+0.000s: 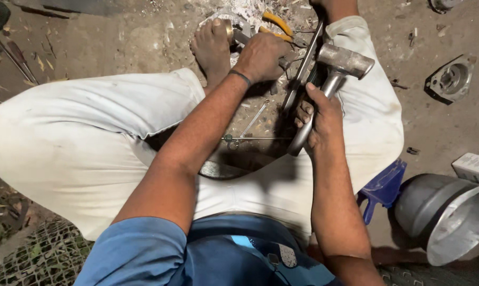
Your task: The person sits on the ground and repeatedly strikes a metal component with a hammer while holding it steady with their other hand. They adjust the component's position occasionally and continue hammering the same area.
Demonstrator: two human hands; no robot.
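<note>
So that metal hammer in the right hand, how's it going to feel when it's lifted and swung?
The hammer looks all metal, with a thick block head, so it is probably top-heavy and heavy for its size. The right hand grips the shiny handle well below the head, which may feel slick, so it could twist. Laid down, its rounded handle might roll a little.

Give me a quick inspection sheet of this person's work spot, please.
Surface: dusty ground, metal scraps strewn.
Job's things: metal hammer raised; yellow-handled pliers near the foot.
Clutter: metal housing, thin rod, blue scoop.
Hands: right hand grips the hammer handle; left hand presses a part I cannot make out.
Cables: nothing seen.
Surroundings: metal duct, wire mesh.
</note>
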